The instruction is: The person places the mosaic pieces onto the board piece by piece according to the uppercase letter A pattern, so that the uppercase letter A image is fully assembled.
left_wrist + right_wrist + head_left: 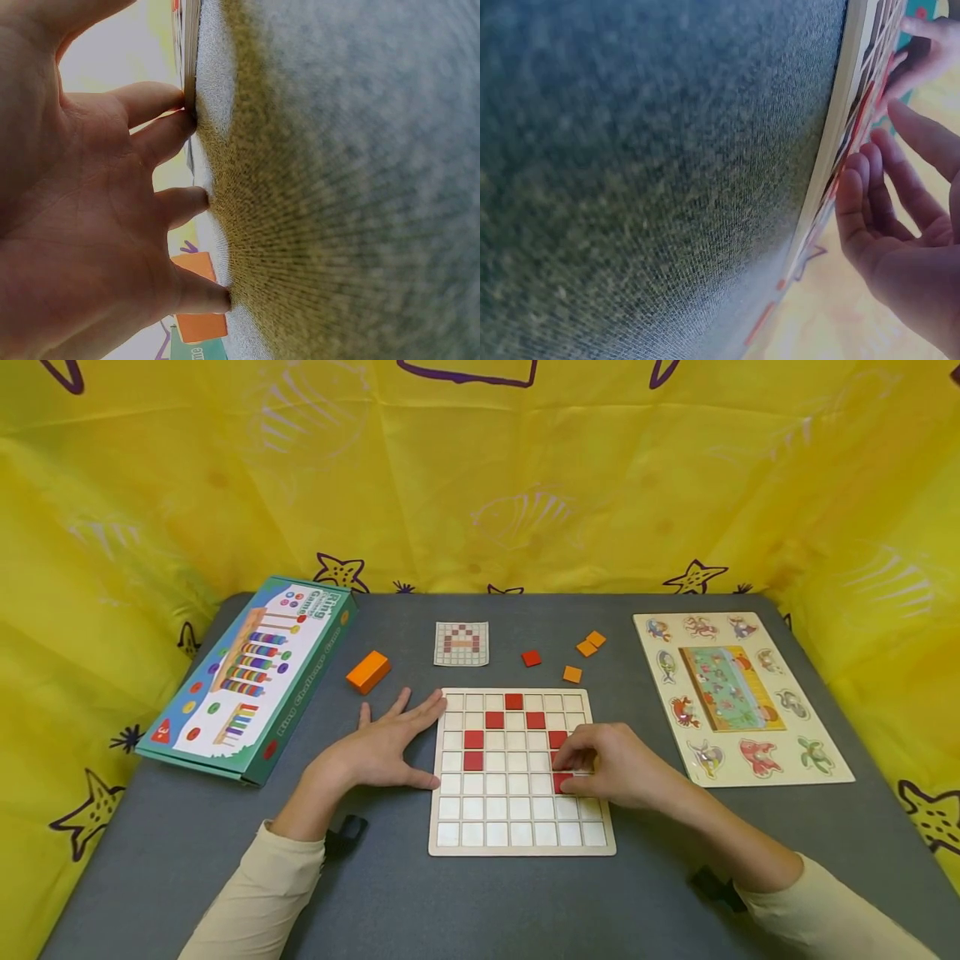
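Observation:
A white gridded board [517, 843] lies flat on the table with several red square tiles [513, 702] set in its cells. My right hand [618, 768] is over the board's right side, its thumb and index finger pinching a red tile [560, 784] at one of the cells. Beside that hand, another red tile [557, 739] sits partly under the fingers. My left hand [378, 747] is spread at the board's left edge, with thumb and a fingertip touching the frame. In the left wrist view, the straight fingers [161, 139] reach to the board's side and the table.
Behind the board lie a pattern card [461, 644], a loose red tile [531, 658] and several orange tiles [572, 674]. An orange block [368, 672] stands near my left hand. A game box [251, 681] is at left, a sea-animal puzzle board [757, 752] at right.

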The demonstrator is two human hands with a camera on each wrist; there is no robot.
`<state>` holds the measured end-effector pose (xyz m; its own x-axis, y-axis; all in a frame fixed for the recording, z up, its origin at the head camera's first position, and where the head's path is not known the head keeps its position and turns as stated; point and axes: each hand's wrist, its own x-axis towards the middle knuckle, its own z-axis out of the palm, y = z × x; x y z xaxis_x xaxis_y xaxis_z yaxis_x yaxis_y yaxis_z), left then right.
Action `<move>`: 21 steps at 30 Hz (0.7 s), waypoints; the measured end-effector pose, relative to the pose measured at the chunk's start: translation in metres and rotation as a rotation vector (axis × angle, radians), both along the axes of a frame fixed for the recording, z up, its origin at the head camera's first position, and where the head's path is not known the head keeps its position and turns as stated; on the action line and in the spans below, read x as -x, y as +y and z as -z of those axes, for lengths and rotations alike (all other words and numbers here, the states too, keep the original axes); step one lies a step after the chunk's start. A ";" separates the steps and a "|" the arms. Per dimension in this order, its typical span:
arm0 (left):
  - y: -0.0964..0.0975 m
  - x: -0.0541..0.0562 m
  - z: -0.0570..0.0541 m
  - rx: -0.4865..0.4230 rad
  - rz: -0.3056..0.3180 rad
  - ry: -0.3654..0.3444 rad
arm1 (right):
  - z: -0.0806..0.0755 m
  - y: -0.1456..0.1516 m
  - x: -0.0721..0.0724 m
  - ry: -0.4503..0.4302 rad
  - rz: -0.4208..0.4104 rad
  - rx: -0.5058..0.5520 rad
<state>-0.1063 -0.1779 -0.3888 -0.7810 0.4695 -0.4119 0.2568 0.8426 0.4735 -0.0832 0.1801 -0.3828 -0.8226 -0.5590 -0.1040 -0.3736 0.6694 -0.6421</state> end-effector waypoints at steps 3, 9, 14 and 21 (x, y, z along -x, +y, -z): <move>0.000 0.000 0.000 -0.001 0.000 -0.001 | 0.000 0.000 0.005 -0.003 0.005 0.012; 0.000 0.000 0.000 -0.005 -0.002 0.004 | -0.001 0.001 0.015 -0.007 0.026 0.048; 0.001 0.000 0.000 -0.002 0.002 0.013 | -0.003 0.001 0.023 -0.009 0.063 0.081; 0.001 0.000 -0.001 -0.004 -0.004 0.007 | -0.002 0.001 0.035 -0.005 0.090 0.123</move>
